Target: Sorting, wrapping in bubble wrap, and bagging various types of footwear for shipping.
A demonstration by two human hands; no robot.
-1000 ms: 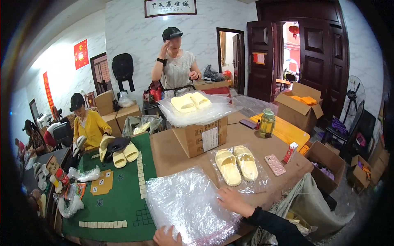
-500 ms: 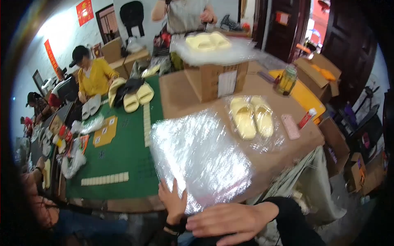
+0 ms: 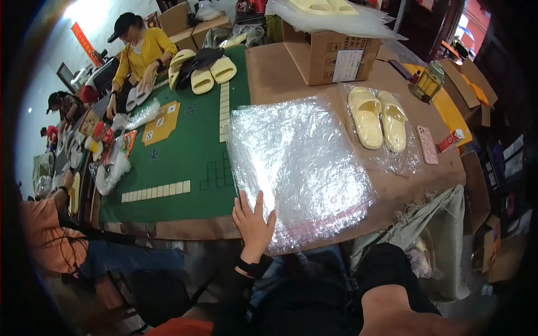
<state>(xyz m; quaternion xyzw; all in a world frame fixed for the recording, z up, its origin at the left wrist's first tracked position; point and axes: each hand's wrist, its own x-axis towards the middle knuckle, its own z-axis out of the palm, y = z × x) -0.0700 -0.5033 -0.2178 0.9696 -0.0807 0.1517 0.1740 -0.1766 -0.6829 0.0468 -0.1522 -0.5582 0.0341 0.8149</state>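
Observation:
A stack of clear plastic bags (image 3: 297, 162) with a pinkish band along the near edge lies flat at the table's near side. My left hand (image 3: 255, 224) rests on the near left corner of the bags, fingers spread and holding nothing. My right hand (image 3: 414, 316) is low at the bottom edge of the picture, away from the table; only its wrist and back show, and its fingers are hidden. To the right of the bags lies a pair of pale yellow slides (image 3: 367, 120) in a clear bag.
A cardboard box (image 3: 314, 56) topped with plastic sheets and yellow slides stands behind. On the right are a pink phone (image 3: 427, 144), a small red-and-white box (image 3: 450, 140) and a glass jar (image 3: 430, 82). A person in yellow (image 3: 147, 47) handles grey slides across the green mat (image 3: 185, 162).
My view has tilted down. The right hand has dropped from beside the bags' near edge to the bottom of the picture. My left hand stays on the bags' near left corner.

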